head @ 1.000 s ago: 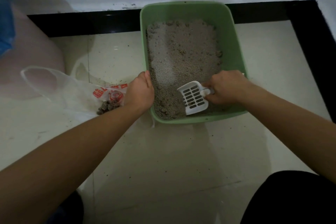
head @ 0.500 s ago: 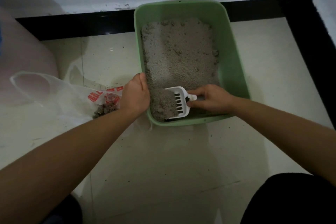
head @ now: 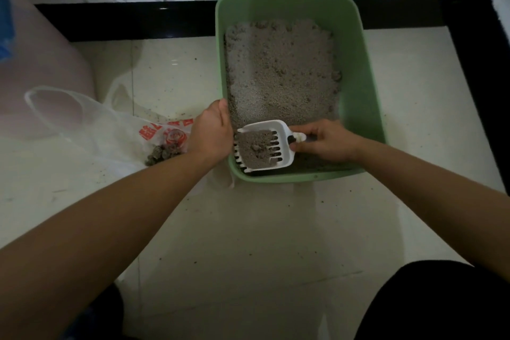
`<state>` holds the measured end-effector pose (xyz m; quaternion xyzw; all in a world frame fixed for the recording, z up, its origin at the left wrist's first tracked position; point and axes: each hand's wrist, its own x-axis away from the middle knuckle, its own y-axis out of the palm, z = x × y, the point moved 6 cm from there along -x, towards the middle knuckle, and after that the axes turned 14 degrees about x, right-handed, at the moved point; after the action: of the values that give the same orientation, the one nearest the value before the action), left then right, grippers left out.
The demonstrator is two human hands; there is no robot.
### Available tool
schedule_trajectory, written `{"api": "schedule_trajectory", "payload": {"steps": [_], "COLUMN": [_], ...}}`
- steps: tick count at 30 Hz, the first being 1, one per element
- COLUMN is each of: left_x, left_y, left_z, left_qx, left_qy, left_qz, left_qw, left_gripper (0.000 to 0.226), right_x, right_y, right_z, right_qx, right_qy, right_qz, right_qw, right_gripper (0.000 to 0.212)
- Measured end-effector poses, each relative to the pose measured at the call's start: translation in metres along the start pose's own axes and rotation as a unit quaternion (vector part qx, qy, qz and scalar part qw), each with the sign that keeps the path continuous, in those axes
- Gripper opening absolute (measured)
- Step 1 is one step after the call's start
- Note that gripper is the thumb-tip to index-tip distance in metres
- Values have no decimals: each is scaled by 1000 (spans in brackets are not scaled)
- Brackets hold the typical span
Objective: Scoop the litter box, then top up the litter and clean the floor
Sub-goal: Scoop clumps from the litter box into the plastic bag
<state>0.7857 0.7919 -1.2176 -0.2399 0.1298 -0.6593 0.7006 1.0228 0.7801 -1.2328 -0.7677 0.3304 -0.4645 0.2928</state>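
Bare forearms (head: 116,212), black trousers (head: 441,303)

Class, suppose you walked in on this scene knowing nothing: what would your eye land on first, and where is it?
The green litter box, spread with grey litter, fills the upper middle of the view. At its near end the right hand holds a white slotted scoop loaded with litter, while the left hand grips the box's left rim. Left of the box lies a clear plastic bag holding dark clumps.
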Motion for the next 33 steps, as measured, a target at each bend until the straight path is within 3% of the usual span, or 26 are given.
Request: {"api": "schedule_trajectory", "payload": {"steps": [3,7,12,18,23,25,29,33], "left_x": [1,1,1,0,-2,-3,-9,-8], "left_y": [0,0,0,0,-2,-3,-8,-11], "left_z": [3,2,3,2,3,4,-2,-4], "left_qx": [1,8,3,6,13,16,66,131], "left_qy": [4,0,6,2,7,7,-40,-105], "left_qz": [0,7,14,11,-2,-17,-65,-114], "left_qw": [1000,1000,1000,1000,1000,1000,995,979], "left_gripper": [35,36,35,36,36,38,44,48], "right_x": [0,1,6,6,8,8,10,15], "right_y": [-3,3,-6,-6,-5,-8,-11,-19], "right_z": [6,3,10,1,-2,-1,-6,-12], "right_qx": [-30,2,-45,21,-3,1,32,28], "right_qy": [23,12,29,-5,3,8,9,27], "right_qz": [14,12,17,35,43,47,52,61], "right_qw": [999,1000,998,999,999,999,998,997], "right_gripper": [50,43,64,40,58,53,40,40]}}
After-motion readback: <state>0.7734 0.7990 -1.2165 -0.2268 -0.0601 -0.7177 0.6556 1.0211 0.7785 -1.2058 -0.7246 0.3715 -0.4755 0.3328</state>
